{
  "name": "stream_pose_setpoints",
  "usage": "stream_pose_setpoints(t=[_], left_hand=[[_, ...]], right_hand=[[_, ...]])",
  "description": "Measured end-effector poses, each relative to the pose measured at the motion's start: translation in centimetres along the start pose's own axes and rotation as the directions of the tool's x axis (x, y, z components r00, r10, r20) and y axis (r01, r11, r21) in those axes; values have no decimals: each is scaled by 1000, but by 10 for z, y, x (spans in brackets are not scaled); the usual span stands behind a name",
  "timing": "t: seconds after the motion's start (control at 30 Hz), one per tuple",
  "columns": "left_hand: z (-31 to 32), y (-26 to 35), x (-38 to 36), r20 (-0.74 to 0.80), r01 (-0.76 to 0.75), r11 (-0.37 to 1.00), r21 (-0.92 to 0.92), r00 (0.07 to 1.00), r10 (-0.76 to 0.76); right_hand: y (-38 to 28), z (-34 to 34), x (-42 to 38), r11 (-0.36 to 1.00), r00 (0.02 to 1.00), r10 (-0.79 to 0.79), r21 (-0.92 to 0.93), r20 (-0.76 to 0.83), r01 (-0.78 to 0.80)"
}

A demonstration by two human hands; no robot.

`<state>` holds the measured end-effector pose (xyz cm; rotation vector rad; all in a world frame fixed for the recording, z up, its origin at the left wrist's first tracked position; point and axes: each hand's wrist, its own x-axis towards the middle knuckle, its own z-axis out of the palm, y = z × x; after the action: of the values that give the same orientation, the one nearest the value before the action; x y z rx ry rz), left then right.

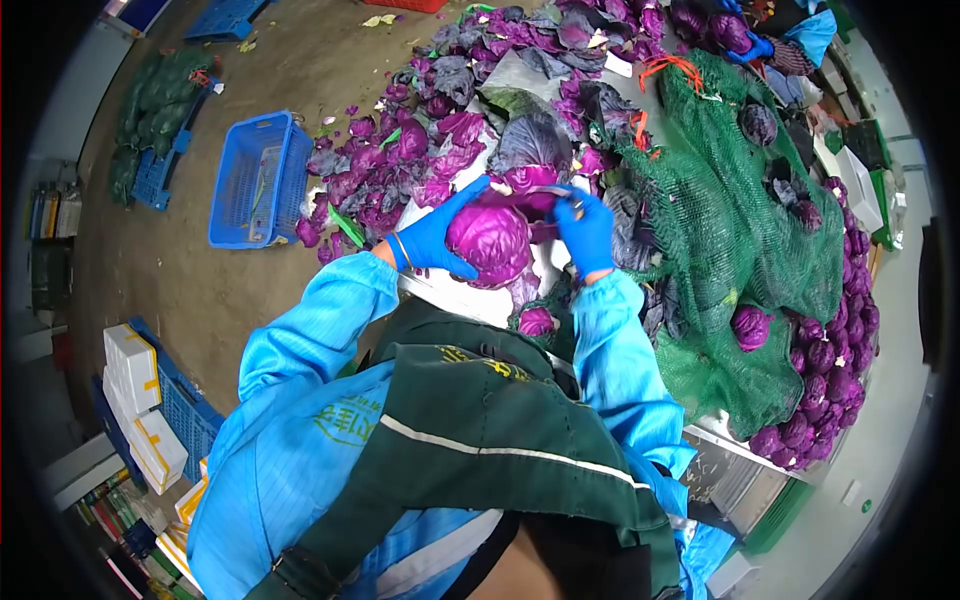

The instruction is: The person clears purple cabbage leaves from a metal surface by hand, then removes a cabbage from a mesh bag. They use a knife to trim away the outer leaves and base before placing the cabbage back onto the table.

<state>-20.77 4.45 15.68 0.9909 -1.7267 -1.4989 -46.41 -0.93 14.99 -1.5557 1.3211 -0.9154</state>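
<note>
My left hand, in a blue glove, is wrapped round the left side of a peeled red cabbage. My right hand, also gloved, is closed on a purple outer leaf at the cabbage's right side. A thin pale edge shows by its fingers, and a small shiny bit lies against the glove; I cannot make out whether these belong to a knife. Just beyond, a large dark cabbage with loose outer leaves rests on the white tabletop.
Stripped leaves are heaped left and ahead. A blue crate stands on the floor at left. Green net sacks cover the right side, beside piled red cabbages. Another person's gloved hand holds a cabbage at upper right.
</note>
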Motion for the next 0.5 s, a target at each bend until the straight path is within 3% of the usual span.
stream_pose_setpoints(t=[0.03, 0.07, 0.1, 0.17, 0.23, 0.27, 0.3, 0.33, 0.37, 0.43, 0.47, 0.5], left_hand=[[2, 5, 0, 31, -40, 997, 68, 999, 38], [3, 11, -1, 87, 44, 997, 70, 995, -50], [4, 11, -2, 88, 46, 997, 68, 995, -52], [6, 10, -4, 88, -23, 995, 101, 996, 14], [2, 13, -10, 74, -7, 997, 77, 997, 1], [1, 11, -14, 47, 22, 997, 73, 999, -25], [1, 9, -16, 18, 48, 996, 69, 999, -50], [1, 8, -16, 7, 77, 997, 28, 997, -77], [0, 8, -15, 12, 82, 996, 28, 997, -82], [0, 13, -10, -85, 186, 930, -318, 971, -223], [3, 10, -7, -226, 153, 949, -275, 949, -219], [4, 6, -7, -222, 158, 949, -273, 949, -222]], right_hand=[[0, 0, 10, 980, 992, 82, 190, -98, -63], [0, -8, 19, 951, 985, 134, 294, -109, -97], [6, -18, 27, 938, 939, 270, 276, -213, -207], [27, -30, 32, 891, 881, 369, 381, -295, -246], [2, -26, 8, 868, 956, 272, 458, -112, -193], [-30, -25, -8, 888, 950, 307, 339, 64, -310], [-19, -13, -20, 940, 983, 28, 330, 179, -87], [-18, -6, -28, 947, 934, 42, 285, 355, -150], [-13, 0, -33, 977, 915, 11, 191, 403, -96], [-7, 6, -32, 960, 928, 26, 250, 372, -127], [-4, 8, -32, 959, 927, 28, 252, 373, -131], [-7, 11, -32, 965, 929, -7, 246, 369, -90]])
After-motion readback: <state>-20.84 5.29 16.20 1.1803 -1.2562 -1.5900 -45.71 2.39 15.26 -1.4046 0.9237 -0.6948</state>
